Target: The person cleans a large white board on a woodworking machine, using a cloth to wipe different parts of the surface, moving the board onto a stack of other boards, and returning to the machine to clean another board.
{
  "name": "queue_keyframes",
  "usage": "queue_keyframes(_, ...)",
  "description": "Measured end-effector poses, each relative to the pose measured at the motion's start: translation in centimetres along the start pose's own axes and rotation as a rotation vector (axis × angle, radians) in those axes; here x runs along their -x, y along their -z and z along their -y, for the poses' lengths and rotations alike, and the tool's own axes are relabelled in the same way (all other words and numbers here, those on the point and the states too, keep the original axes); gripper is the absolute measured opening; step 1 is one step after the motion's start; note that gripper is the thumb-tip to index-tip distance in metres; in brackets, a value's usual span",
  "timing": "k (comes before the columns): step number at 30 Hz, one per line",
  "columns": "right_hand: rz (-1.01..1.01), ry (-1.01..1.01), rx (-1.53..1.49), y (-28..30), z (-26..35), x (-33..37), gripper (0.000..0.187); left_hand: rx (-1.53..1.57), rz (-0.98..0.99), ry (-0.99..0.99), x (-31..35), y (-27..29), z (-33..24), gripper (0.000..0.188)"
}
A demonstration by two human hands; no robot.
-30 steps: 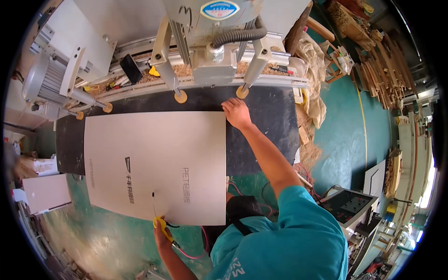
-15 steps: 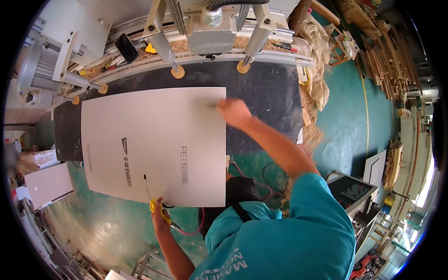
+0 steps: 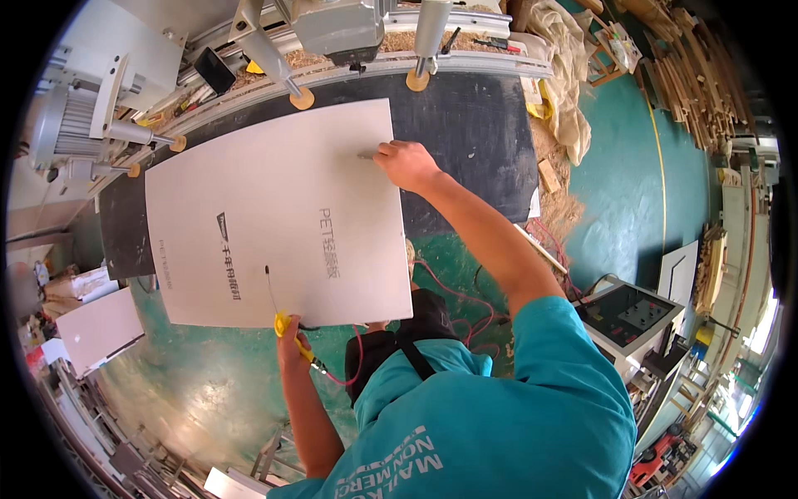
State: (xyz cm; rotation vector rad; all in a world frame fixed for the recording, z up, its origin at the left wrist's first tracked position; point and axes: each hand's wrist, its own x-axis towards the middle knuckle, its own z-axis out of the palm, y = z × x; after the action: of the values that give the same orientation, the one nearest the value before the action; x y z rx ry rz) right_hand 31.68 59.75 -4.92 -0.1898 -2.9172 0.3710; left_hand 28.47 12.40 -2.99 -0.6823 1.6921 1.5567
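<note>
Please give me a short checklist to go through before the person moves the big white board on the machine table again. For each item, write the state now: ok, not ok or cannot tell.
1. Right hand on the white board: ok, it rests near the far right corner of the board.
2. Left hand free for the board: not ok, it holds a yellow-handled tool at the near edge.
3. Board flat on the black table: ok as far as visible; the near part overhangs the table edge.
4. Red hose away from the board: ok, it hangs below, by the body.
5. Machine head off the board: cannot tell, it sits behind the far edge.
</note>
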Motion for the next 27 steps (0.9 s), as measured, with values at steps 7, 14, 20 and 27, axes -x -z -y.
queue_keyframes(7, 0.122, 0.198, -0.375, -0.8, 13.5, 19.5, 0.013, -0.049, 0.092, -0.028, -0.2, 0.0, 0.5, 0.023)
queue_keyframes(14, 0.182, -0.051, -0.206, 1.6, 21.0, 26.0, 0.008, -0.261, 0.268, -0.195, 4.8, 5.2, -0.4, 0.022)
queue_keyframes(20, -0.086, -0.070, 0.120, 0.0, 15.6, 15.8, 0.016, -0.505, 0.279, -0.195, 9.8, 13.7, -0.8, 0.023)
queue_keyframes(27, 0.254, -0.096, -0.154, -2.4, 28.9, 28.6, 0.012, -0.944, 0.379, -0.357, 8.7, 18.2, -1.8, 0.032)
